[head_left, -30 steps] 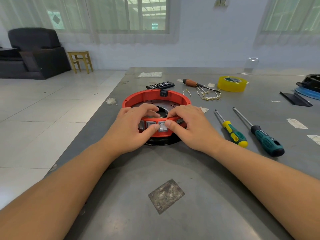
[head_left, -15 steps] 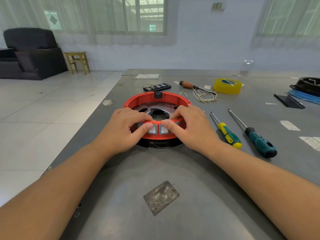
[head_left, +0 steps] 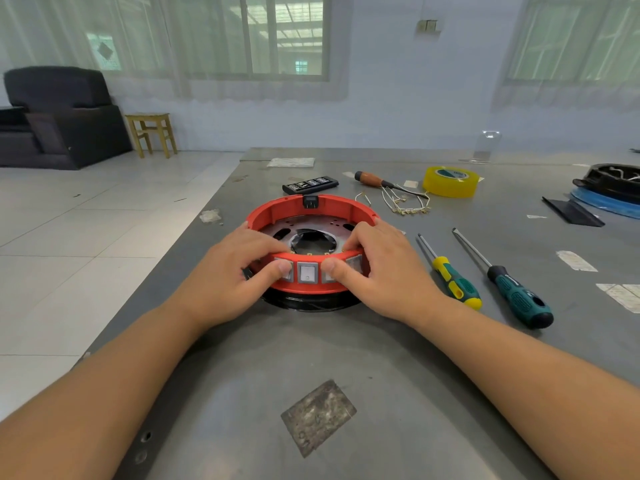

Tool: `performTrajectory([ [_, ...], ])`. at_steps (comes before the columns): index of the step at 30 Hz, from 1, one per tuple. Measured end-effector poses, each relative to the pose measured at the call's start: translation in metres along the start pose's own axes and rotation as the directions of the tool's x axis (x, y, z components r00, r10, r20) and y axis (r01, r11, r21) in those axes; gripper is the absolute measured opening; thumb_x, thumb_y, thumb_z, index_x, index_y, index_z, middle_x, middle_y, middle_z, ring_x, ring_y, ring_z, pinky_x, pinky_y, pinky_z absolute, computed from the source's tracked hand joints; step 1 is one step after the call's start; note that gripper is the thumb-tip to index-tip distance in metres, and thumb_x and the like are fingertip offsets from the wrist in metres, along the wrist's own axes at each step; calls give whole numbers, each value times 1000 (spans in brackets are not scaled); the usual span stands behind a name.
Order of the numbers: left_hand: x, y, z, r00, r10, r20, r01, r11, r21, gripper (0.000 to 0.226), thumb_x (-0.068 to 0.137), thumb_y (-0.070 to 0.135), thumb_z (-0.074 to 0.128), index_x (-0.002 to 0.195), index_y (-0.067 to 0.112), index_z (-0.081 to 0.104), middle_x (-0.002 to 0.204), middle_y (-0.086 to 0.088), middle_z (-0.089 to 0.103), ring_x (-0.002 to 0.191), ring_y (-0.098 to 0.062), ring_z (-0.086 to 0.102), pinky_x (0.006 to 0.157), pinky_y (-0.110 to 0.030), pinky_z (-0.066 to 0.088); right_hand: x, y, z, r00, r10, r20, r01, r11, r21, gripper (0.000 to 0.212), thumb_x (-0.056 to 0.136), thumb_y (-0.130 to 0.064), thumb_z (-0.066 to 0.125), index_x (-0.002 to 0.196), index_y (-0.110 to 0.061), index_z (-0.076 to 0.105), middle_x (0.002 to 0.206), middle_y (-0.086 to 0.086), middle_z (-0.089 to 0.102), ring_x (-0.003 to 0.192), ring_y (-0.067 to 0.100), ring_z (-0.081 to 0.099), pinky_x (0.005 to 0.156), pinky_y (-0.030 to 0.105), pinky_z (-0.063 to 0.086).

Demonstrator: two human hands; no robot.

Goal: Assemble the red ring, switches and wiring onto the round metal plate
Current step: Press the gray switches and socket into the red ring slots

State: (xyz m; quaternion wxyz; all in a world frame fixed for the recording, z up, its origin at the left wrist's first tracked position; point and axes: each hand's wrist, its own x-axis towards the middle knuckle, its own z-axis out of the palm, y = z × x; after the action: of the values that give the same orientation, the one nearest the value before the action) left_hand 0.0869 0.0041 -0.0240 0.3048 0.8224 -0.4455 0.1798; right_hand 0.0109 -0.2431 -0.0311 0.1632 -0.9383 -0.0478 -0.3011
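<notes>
1. Gripping the glossy red ring [head_left: 277, 209] at its near wall, left hand [head_left: 228, 282] and right hand [head_left: 381, 275] pinch it, thumbs on square grey switches [head_left: 307, 273].
2. Inside the ring lies the round metal plate [head_left: 332, 226], perforated, on the dull grey bench [head_left: 381, 375].

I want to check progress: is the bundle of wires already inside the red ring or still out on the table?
Out. The wire bundle lies on the table, beyond the red ring.

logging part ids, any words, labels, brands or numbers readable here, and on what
No text can be read.
Yellow tape roll: green label on its core, print too blurred to read.
Black case: pale marks in rows, too small to read.
Switches in the red ring: no marking can be made out.
Screwdriver handles: no brand readable.
</notes>
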Motion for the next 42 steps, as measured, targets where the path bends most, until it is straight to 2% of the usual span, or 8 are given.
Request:
performTrajectory([
  [7,5,12,5,1000,-23,-12,23,1000,11,32,93,43,62,107,21,82,91,4,73,90,-17,62,86,-18,40,1,-6,-1,997,65,-44,-69,992,-105,67,70,-98,41,81,-33,45,78,-20,46,78,4,45,69,27,35],
  [18,2,12,5,999,-24,22,25,1000,-12,32,95,44,60,111,22,78,102,8,72,101,-12,61,94,-25,40,-1,-6,6,992,41,-119,-58,988,-145,74,70,-102,30,82,-31,44,75,-22,40,77,9,47,73,30,38],
  [25,6,7,4,1000,-21,15,21,1000,-6,33,97,44,63,110,19,80,99,7,73,96,-10,60,86,-6,35,-1,-12,6,988,78,-131,-107,966,-234,74,70,-103,27,79,-31,43,71,-20,39,75,11,48,72,31,38],
  [29,4,3,5,999,-22,37,23,999,-25,32,100,47,61,115,24,77,106,11,72,103,-5,60,88,-5,38,-1,-6,-1,997,73,-18,-75,975,-208,73,71,-101,28,88,-32,47,83,-15,52,87,10,48,83,30,37],
  [32,2,-2,5,998,-43,54,45,998,-36,40,100,49,58,129,25,71,124,13,69,123,-6,58,104,-3,29,-5,8,-13,984,48,172,-42,998,-35,56,79,-89,35,101,-39,46,105,-15,55,112,10,38,92,31,37],
  [35,0,0,6,997,-44,64,44,999,-5,49,102,57,52,138,27,65,134,14,65,132,-4,51,116,-14,27,-9,10,-17,978,44,204,-48,999,10,46,81,-81,39,104,-42,45,109,-15,54,117,11,32,91,30,33],
  [39,2,15,16,997,-74,5,74,997,35,43,94,57,57,120,29,76,117,11,70,120,-11,54,118,-49,37,-6,2,-16,979,56,195,-58,998,6,48,79,-82,39,100,-39,46,103,-12,57,112,13,34,95,32,32],
  [42,5,17,16,996,-83,-24,84,995,55,47,93,61,52,114,28,79,111,8,73,113,-13,58,114,-49,42,-6,-1,-15,986,62,158,-60,998,-21,48,81,-80,41,99,-36,48,101,-11,59,105,9,37,99,31,31],
])
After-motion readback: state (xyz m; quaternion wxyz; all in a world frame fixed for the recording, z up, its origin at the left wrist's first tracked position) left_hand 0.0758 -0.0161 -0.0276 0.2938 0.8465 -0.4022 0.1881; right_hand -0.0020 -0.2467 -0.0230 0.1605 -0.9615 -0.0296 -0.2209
